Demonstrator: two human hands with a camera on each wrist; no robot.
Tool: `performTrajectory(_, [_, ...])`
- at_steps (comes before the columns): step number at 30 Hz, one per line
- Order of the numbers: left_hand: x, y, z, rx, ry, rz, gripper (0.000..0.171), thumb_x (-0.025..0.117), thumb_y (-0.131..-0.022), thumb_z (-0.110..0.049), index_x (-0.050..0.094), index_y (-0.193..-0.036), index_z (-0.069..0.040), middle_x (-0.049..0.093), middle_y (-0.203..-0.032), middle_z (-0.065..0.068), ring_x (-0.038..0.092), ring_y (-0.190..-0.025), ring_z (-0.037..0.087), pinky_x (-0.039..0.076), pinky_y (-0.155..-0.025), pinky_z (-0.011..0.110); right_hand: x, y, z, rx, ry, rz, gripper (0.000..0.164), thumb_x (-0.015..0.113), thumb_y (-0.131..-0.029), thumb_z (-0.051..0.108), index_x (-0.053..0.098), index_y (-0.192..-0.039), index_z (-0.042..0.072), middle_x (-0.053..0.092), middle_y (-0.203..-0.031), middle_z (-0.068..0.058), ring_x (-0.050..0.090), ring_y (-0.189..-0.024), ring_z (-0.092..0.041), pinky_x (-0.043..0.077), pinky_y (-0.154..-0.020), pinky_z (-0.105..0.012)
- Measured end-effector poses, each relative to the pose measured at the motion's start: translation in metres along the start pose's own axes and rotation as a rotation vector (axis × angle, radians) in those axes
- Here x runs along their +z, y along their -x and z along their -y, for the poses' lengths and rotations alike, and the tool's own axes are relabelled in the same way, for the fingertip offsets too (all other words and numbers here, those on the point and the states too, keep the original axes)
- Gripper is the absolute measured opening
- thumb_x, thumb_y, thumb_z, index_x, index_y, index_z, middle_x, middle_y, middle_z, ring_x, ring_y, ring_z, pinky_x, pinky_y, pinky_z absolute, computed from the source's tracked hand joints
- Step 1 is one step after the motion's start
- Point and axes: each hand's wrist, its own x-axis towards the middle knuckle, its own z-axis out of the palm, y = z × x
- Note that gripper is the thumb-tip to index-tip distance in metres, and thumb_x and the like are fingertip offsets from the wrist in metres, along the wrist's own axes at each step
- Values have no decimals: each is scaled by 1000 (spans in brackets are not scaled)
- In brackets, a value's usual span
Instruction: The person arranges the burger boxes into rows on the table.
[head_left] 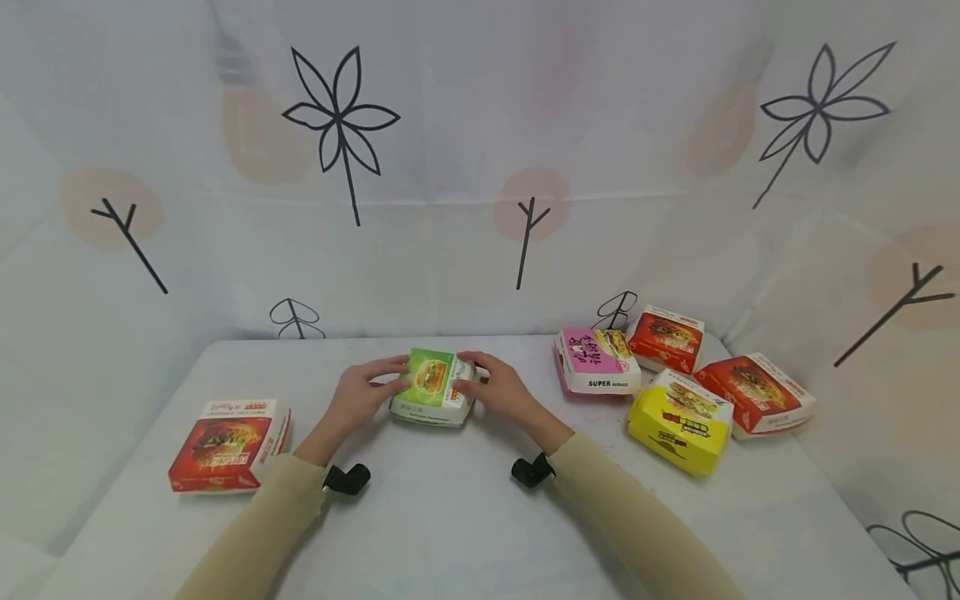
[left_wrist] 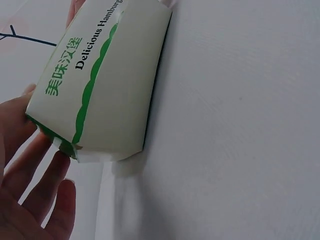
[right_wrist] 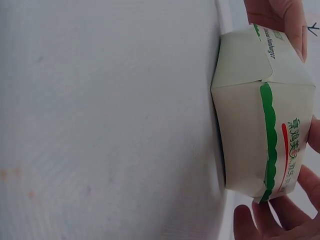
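A green and white hamburger box (head_left: pixel 433 387) sits upright on the white table, held from both sides. My left hand (head_left: pixel 362 395) grips its left side, thumb and fingertips against the lid and the edge. On the right side my right hand (head_left: pixel 507 390) holds it the same way, fingers over the far corner and thumb near the front. In the left wrist view the box (left_wrist: pixel 112 85) shows its green wavy trim, with the left fingers (left_wrist: pixel 52 192) at its corner. The right wrist view has the right hand's fingers (right_wrist: pixel 285 215) at the lid's edge.
One red burger box (head_left: pixel 225 446) lies left of my left forearm. To the right stand a pink box (head_left: pixel 596 360), a yellow box (head_left: pixel 681 422) and two red boxes, one behind (head_left: pixel 666 338) and one farther right (head_left: pixel 756 395). A patterned white cloth (head_left: pixel 450 267) hangs behind the table.
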Motion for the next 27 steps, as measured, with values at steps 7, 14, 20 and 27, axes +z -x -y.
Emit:
performTrajectory(7, [-3, 3, -2, 58, -22, 114, 57, 81, -84, -31, 64, -134, -11, 43, -154, -3, 35, -143, 28, 46, -102, 51, 2, 1, -1, 33, 31, -20, 54, 72, -92, 37, 55, -141, 20, 49, -149, -5, 44, -137, -24, 44, -106, -45])
performTrajectory(14, [0, 6, 3, 83, 37, 97, 56, 81, -84, -25, 63, -134, -8, 44, -154, -1, 35, -143, 28, 47, -101, 48, 1, 4, 1, 33, 79, -11, 55, 69, -94, 38, 53, -142, 17, 48, -149, -6, 43, -138, -25, 44, -105, -45])
performTrajectory(20, [-1, 8, 6, 19, 61, -4, 44, 77, -88, -22, 67, -129, -9, 53, -146, -3, 42, -139, 24, 47, -102, 41, 1, 10, 3, 14, 62, -9, 55, 71, -94, 30, 52, -143, 13, 48, -149, -8, 42, -138, -26, 46, -104, -44])
performTrajectory(27, [-1, 9, 5, -4, 72, -100, 34, 75, -90, -16, 71, -122, -8, 58, -141, 0, 46, -136, 23, 50, -98, 37, 3, 14, 2, -11, 72, -10, 54, 71, -94, 25, 52, -143, 12, 50, -147, -9, 45, -135, -25, 47, -102, -43])
